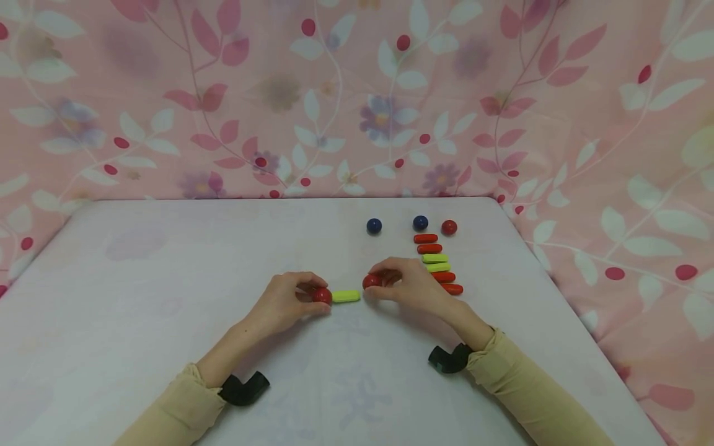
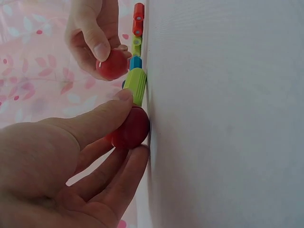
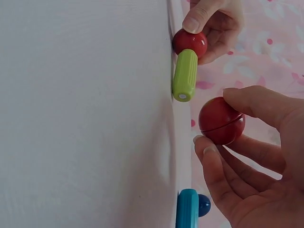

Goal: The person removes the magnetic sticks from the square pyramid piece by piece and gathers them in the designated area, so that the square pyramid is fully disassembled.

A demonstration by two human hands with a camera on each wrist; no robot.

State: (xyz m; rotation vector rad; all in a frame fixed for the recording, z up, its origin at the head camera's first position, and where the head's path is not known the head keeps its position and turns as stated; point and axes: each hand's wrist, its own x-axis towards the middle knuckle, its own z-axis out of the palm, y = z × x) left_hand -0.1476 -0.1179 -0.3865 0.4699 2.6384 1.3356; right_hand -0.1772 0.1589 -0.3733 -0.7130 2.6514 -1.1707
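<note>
My left hand (image 1: 283,301) pinches a red ball (image 1: 321,297) between thumb and fingers, low at the table. A yellow-green ribbed rod (image 1: 346,297) lies on the tabletop with one end against that ball. Between the thumb and fingers of my right hand (image 1: 411,286) is a second red ball (image 3: 222,121), which has a groove around it. This ball is held slightly off the table, a small gap away from the rod's free end (image 3: 182,96). A teal rod (image 3: 187,209) shows near my right hand in the right wrist view; the head view hides it.
To the right, red rods (image 1: 426,238) and yellow-green rods (image 1: 435,258) lie in a column, partly behind my right hand. Two dark blue balls (image 1: 374,226) and another red ball (image 1: 449,227) sit along the back. Flowered pink cloth (image 1: 334,99) hangs behind the white table (image 1: 167,260).
</note>
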